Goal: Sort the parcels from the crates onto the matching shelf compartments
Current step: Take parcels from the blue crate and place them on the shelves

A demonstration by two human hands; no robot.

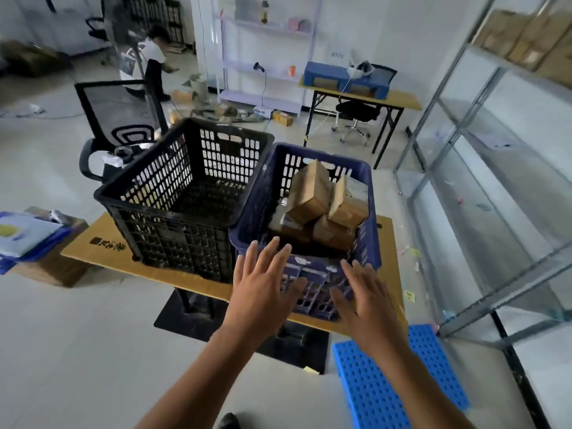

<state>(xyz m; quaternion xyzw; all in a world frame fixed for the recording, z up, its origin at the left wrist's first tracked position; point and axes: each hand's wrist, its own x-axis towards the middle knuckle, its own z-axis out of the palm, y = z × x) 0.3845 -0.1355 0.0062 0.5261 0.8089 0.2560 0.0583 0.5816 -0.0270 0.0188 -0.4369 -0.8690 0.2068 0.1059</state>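
Head camera, near field: both forearms reach forward. The left hand (263,283) and right hand (365,295) are apart, palms down, fingers straight and spread, gripping nothing. Both are at the near wall of the blue crate (263,196); I cannot tell whether either touches it. On the floor below the right forearm lies a blue perforated plastic panel (387,382).

Writing: the cardboard sheet (102,243) under the crates bears dark printed characters near its left edge, which I cannot read. One parcel carries a pale label, also illegible at this resolution.

Containers: the blue crate holds the parcels (312,193), several brown cardboard boxes heaped against its far and right walls, the topmost tilted on edge. The black crate (154,193) stands just beside it on the left, walls touching or nearly so, with its slotted floor in view. Both crates sit on the cardboard sheet.

Middle distance: a black mesh office chair (117,109) stands behind the black crate. The metal shelf rack (495,196) runs along the right, with brown cartons (526,38) on its upper level.

Far field: a wooden-topped folding table (399,100) carries a blue box-like item (343,75). A person (154,57) bends over scattered boxes on the floor.
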